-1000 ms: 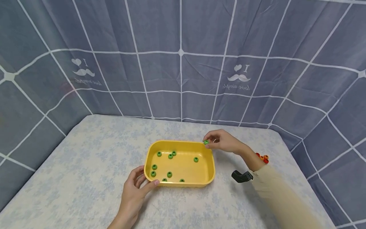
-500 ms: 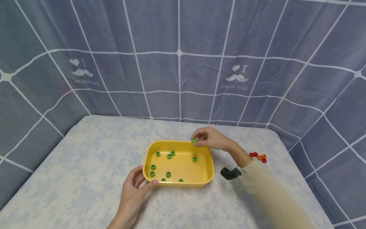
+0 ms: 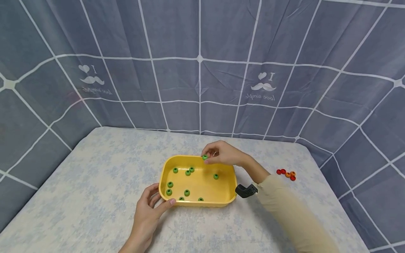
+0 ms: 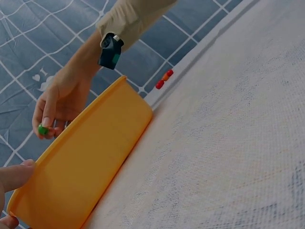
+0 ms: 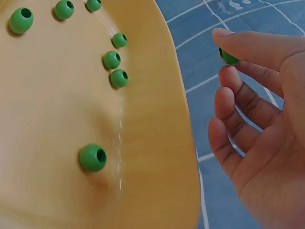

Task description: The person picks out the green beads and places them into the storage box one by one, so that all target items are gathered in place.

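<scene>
A yellow plastic tray (image 3: 202, 188) stands on the table with several green beads (image 3: 187, 192) scattered on its floor. My left hand (image 3: 148, 207) grips the tray's near left corner, the thumb over the rim and the fingers against the outer side. Over the tray's far rim, my right hand (image 3: 226, 153) pinches one green bead (image 3: 205, 157) between thumb and index finger. In the right wrist view that pinched bead (image 5: 228, 57) is partly hidden by the thumb, and the other fingers are loosely bent. Beads in the tray show a round hole (image 5: 101, 155).
Several red and orange beads (image 3: 288, 174) lie on the table to the right, beyond the right forearm. A patterned cloth (image 3: 104, 182) covers the table. A blue checked curtain (image 3: 177, 80) rises behind it and along both sides. A black device (image 3: 246, 190) sits at the right wrist.
My right hand has moved left along the tray's far rim, carrying the pinched green bead. The red and orange beads are now less covered by the arm. My left hand has stayed on the tray.
</scene>
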